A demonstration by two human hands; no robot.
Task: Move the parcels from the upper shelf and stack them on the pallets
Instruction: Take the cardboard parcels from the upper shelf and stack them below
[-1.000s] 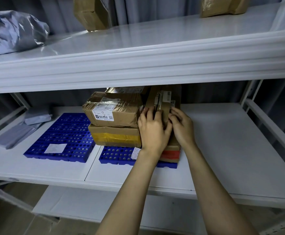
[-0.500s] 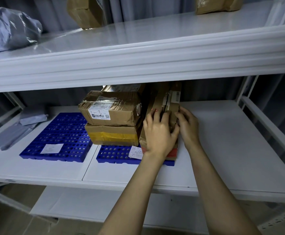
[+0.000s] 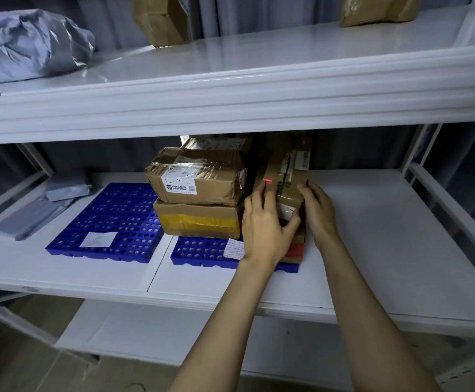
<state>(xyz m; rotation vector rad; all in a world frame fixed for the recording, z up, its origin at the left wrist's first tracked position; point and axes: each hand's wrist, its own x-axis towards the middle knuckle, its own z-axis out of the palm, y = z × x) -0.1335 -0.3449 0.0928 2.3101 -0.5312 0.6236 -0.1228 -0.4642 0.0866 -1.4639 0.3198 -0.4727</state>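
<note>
A brown upright parcel [image 3: 284,171] stands on its edge on the right blue pallet [image 3: 202,251], against a stack of two boxes: a labelled box [image 3: 196,176] on top of a yellow-taped box [image 3: 199,219]. My left hand [image 3: 264,224] holds the upright parcel at its left front, thumb spread across its face. My right hand [image 3: 318,213] cups its right edge. The left blue pallet [image 3: 112,222] carries only a paper slip. On the upper shelf [image 3: 259,89] lie a grey bag parcel [image 3: 27,43], a brown box [image 3: 160,18] and a brown wrapped parcel [image 3: 377,9].
Grey flat mailers [image 3: 38,210] lie at the far left of the lower shelf [image 3: 386,250]. White frame rails [image 3: 451,210] run along the right side. The upper shelf's thick front lip hangs just above the upright parcel's top.
My hands have spread apart on the upright parcel: the left slid down and left, the right moved to its right edge. The parcel still stands on the pallet.
</note>
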